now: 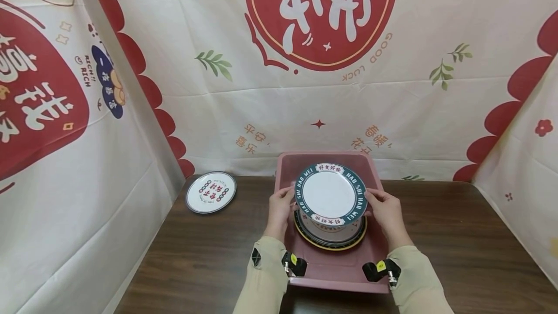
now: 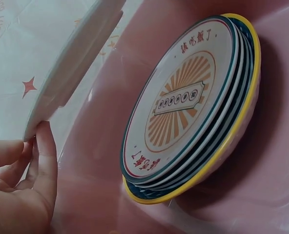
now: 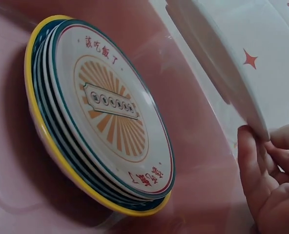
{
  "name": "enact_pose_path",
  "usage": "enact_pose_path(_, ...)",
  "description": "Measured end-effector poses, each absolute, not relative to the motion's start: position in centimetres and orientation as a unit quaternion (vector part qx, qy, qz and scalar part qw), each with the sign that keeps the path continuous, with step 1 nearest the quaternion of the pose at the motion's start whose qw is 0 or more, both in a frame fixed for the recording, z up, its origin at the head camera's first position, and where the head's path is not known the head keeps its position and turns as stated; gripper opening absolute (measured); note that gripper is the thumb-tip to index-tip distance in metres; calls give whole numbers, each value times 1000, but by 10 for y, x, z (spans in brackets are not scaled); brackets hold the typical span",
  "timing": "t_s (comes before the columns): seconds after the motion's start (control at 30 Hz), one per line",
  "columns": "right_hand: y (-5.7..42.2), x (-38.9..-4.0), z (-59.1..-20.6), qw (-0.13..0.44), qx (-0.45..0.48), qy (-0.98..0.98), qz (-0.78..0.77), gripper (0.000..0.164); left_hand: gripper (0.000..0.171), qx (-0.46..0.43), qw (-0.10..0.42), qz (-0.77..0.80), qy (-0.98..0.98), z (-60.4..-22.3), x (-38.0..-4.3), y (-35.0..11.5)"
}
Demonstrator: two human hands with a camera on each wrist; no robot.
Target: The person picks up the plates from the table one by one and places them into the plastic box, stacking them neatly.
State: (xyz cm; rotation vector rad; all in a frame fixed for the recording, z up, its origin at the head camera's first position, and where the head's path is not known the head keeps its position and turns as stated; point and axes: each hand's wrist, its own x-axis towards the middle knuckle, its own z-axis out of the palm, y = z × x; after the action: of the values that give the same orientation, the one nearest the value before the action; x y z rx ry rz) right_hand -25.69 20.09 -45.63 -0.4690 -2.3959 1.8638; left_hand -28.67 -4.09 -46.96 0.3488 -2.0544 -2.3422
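Note:
A white plate with a dark green lettered rim (image 1: 331,194) is held up above a stack of plates, clear of the stack in both wrist views. My left hand (image 1: 281,207) pinches its left edge between thumb and fingers. On the opposite edge, my right hand (image 1: 385,211) pinches it the same way. Below lies the stack (image 2: 183,102), whose top plate (image 3: 113,109) bears an orange sunburst and red characters. A yellow-rimmed plate (image 1: 330,246) forms the bottom of the stack. The stack sits inside a pink plastic tub (image 1: 340,275).
To the left, a white plate with a dark rim and printed characters (image 1: 211,193) lies on the brown wooden table (image 1: 453,236). Printed white cloth (image 1: 279,105) hangs behind the table, and more cloth (image 1: 104,197) stands along the left side.

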Motion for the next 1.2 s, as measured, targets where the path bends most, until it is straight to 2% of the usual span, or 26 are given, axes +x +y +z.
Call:
enact_pose_path(0.27,199,-257,-463,21,-127,-871,475,41,24,80,7,-640,-764,-474,-284,-39)
enact_pose_path(0.67,194,-261,-465,-30,-78,-940,330,34,32,50,-54,-467,-881,-472,-282,-32)
enact_pose_path(0.87,191,-267,-468,-38,-60,-962,262,24,28,42,-88,-351,-931,-474,-285,-29)
enact_pose_path(1.03,190,-270,-472,-34,-48,-973,224,20,26,26,-94,-321,-942,-478,-285,-28)
enact_pose_path(1.2,189,-269,-473,-56,-37,-980,188,18,28,4,-94,-274,-957,-479,-286,-24)
